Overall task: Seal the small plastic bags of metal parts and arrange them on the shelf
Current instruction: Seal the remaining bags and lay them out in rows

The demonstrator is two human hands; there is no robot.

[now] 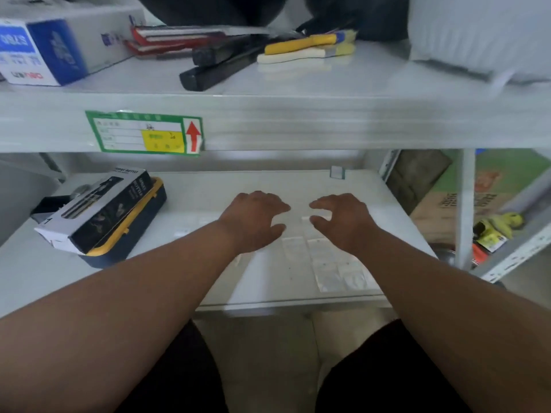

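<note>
In the head view, two bare forearms are stretched forward over the lower shelf (208,186) of a white metal rack. The left hand (253,219) is held palm down above the middle of the shelf, with the fingers loosely curled and the thumb spread toward the right; nothing is seen inside it. The right hand (343,219) is just beside it, also palm down, fingers bent. A small white strip (320,217) is seen between its thumb and fingers, but because of blur it cannot be told if this piece is pinched or only lies under the hand.

The small clear bags (328,263) are laid flat on the shelf, in rows, near the front edge and mostly to the right of centre, below the right hand. Their content is too blurred to be told. A few more pale pieces (190,226) are seen left of the left forearm.

At the left of the shelf a dark box (98,210) is placed on a blue case with yellow trim (131,234).

On the upper shelf (298,81) are kept a blue and white carton (44,49), red books (167,40), black bars (220,67) and a yellow tool (301,44). A green label (143,134) with a red arrow is stuck on its front edge.
</note>
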